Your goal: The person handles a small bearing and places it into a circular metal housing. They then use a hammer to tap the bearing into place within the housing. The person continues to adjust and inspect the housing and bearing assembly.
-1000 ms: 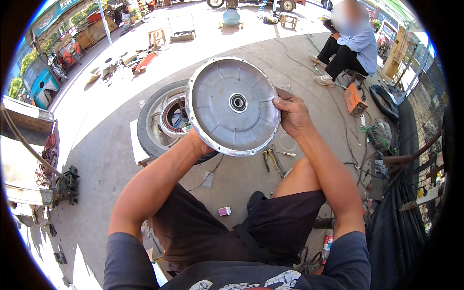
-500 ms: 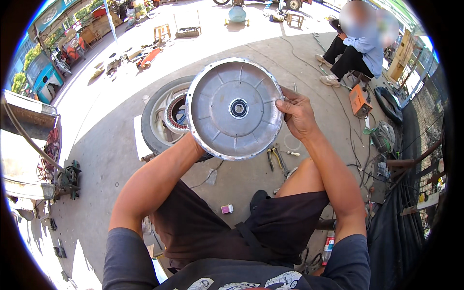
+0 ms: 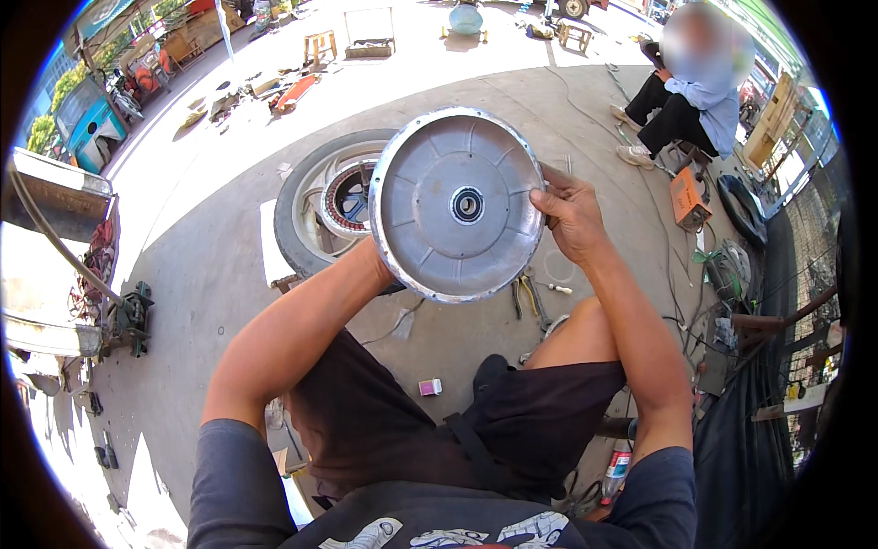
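Note:
A round grey metal motor end cover [image 3: 425, 201], ribbed inside and with a bearing [image 3: 467, 206] at its centre, is held up in front of me. My right hand [image 3: 573, 212] grips its right rim, thumb on the inner face and fingers behind. Most of my left hand [image 3: 379, 263] is hidden behind the lower left rim, where it holds the cover; its fingers do not show. Behind the cover, a wheel with a tyre [image 3: 294, 220] lies on the ground, partly covered from sight. Inside its hub sits a ring of copper-coloured windings [image 3: 335, 218].
Pliers [image 3: 528, 297] and other hand tools lie on the concrete beyond my right knee. A small pink-and-white box [image 3: 430, 388] is between my legs. At the right, a seated person [image 3: 681, 114] is near an orange machine [image 3: 690, 199] and loose cables. A bottle [image 3: 617, 468] stands by my right side.
The cover has shifted slightly to the right in view with both hands still on it. More of the wheel's hub and windings now shows at its left.

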{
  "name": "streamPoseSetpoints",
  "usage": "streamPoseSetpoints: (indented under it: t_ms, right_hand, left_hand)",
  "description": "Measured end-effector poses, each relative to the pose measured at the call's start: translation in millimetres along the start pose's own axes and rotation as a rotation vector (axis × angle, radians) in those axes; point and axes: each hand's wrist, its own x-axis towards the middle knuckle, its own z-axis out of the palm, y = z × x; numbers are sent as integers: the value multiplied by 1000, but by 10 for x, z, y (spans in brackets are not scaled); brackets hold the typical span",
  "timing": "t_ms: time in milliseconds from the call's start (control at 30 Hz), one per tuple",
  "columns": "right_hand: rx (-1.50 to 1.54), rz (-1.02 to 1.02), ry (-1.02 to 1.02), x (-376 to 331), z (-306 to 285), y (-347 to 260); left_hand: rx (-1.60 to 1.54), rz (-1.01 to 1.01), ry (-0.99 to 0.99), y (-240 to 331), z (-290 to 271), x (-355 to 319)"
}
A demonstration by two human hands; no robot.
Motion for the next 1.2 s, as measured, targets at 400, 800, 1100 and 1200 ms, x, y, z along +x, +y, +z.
streamPoseSetpoints:
  t_ms: [400, 800, 1100, 1200]
  right_hand:
    - [-211, 134, -78, -52, -290, 83]
    - [-186, 275, -174, -160, -247, -95]
    - [-78, 305, -158, -151, -220, -104]
    - [-60, 294, -132, -131, -234, -75]
  left_hand:
    - [-205, -148, -92, -259, -82, 86]
    - [-153, -134, -81, -268, -35, 75]
    - [-85, -165, -93, -255, -93, 60]
    - [-18, -143, -59, -236, -64, 27]
